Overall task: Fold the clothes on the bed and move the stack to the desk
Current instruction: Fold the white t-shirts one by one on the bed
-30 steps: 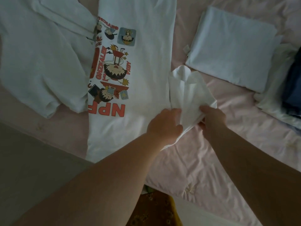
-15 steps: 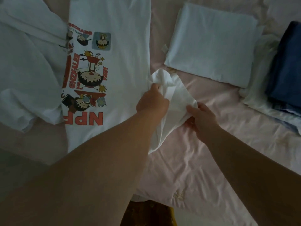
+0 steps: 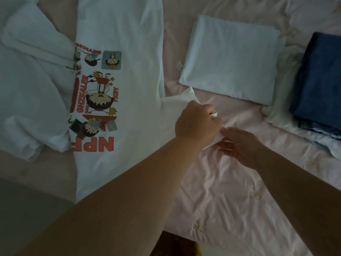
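Note:
A white T-shirt with a cartoon print and red letters (image 3: 118, 85) lies spread lengthwise on the pink bed cover (image 3: 230, 191). Its right sleeve (image 3: 177, 106) sticks out toward the middle of the bed. My left hand (image 3: 197, 124) grips the sleeve's edge, fingers curled around the cloth. My right hand (image 3: 239, 145) is just right of it, fingertips pinching the sleeve's lower edge. A folded pale blue garment (image 3: 230, 58) lies beyond the hands. A folded dark blue garment (image 3: 321, 78) sits at the right on white cloth.
A loose white garment (image 3: 31, 85) is heaped at the left, overlapping the printed shirt's edge. The bed's near edge runs along the bottom left, with dim floor (image 3: 27, 209) below it. A yellow-brown patterned thing (image 3: 175, 244) shows under the bed cover at the bottom.
The bunched sleeve has been drawn flatter and lower toward the bed. My left hand slid right along it toward my right hand, which stayed at the lower edge.

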